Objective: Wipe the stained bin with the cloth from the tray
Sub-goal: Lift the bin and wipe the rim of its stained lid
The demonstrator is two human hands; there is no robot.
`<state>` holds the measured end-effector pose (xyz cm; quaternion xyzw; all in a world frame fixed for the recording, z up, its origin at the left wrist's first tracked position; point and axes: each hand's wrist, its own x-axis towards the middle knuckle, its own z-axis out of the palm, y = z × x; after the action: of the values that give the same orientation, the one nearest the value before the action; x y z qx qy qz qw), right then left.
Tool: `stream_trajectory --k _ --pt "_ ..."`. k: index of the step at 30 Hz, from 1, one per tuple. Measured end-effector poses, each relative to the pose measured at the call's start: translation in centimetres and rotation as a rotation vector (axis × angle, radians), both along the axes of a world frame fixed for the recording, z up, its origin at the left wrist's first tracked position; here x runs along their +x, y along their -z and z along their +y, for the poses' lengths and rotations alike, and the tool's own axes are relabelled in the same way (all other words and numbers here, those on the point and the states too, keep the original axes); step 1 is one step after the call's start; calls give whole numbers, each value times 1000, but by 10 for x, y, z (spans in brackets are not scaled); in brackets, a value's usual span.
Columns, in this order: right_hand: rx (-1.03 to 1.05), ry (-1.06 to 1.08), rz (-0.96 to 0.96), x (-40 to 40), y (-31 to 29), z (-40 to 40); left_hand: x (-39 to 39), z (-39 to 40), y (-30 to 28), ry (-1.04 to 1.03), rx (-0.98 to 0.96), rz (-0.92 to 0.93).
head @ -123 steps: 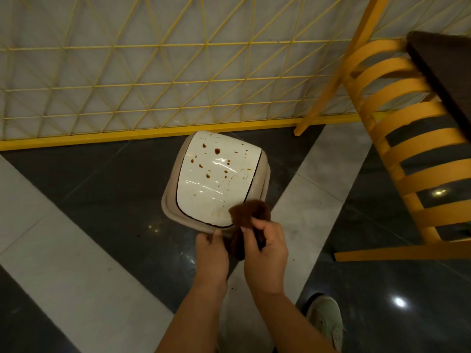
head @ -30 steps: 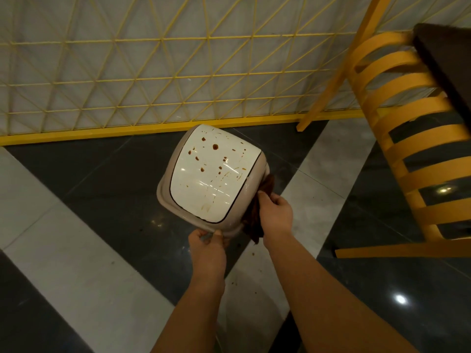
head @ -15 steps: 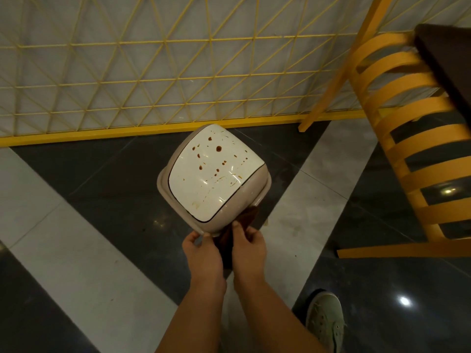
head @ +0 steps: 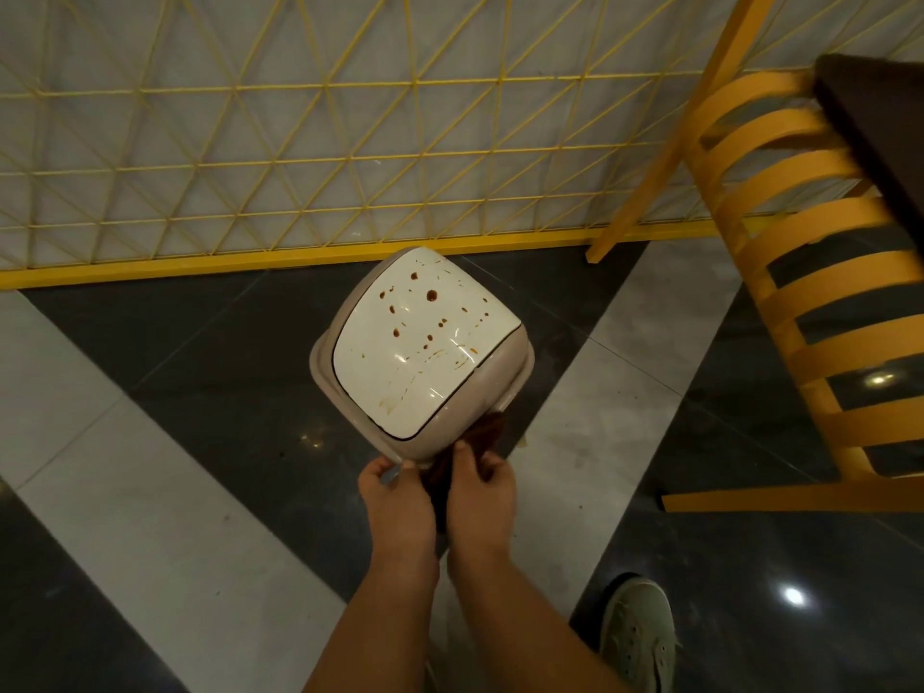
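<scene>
A beige bin [head: 492, 387] with a glossy white lid [head: 420, 347] stands on the floor in the middle of the view. Brown spots and streaks mark the lid. My left hand [head: 395, 497] grips the bin's near rim with its fingertips. My right hand [head: 482, 485] holds a dark brown cloth [head: 487, 432] against the bin's near right side, just under the rim. Most of the cloth is hidden between my hands and the bin.
A yellow wire-mesh fence [head: 300, 142] runs behind the bin. A yellow slatted chair [head: 810, 272] stands to the right, with a dark table corner [head: 880, 112] above it. My shoe [head: 637, 637] is at the lower right. The floor has dark and light tiles.
My right hand has brought the cloth from the bin's right side round to its near corner, beside my left hand. The bin has turned a little.
</scene>
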<state>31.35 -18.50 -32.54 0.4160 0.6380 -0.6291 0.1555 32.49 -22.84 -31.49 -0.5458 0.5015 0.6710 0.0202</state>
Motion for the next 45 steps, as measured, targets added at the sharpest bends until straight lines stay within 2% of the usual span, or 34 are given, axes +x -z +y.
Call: stream_trajectory --k 2,7,10,13,17,21,23,27,31,38,45 --pt "-53 9 -13 10 2 -6 1 -1 -1 14 -1 -3" --pt "44 24 2 -35 2 23 0 -3 0 51 -51 -14" --pt "34 71 7 -55 0 33 -1 -2 0 63 -53 -26" --pt "56 48 -2 -32 4 15 -2 -1 -2 48 -30 -6" --pt "-47 -27 -32 4 3 -3 0 -2 -1 50 -13 4" --pt "-13 -12 -45 -35 -6 24 -1 -6 1 99 -75 -14" --pt "2 25 -42 -66 -14 41 -2 -8 0 106 -48 -38" --pt "47 -104 -55 -97 -19 56 -4 -12 -5 79 -11 -37" --pt "-8 -147 -98 -78 -11 54 -5 -12 -10 -61 16 37" --pt "-40 89 -22 -31 -1 48 -9 -5 -2 -55 98 39" --pt "-64 -14 27 -3 3 -2 -8 0 4 -5 94 18"
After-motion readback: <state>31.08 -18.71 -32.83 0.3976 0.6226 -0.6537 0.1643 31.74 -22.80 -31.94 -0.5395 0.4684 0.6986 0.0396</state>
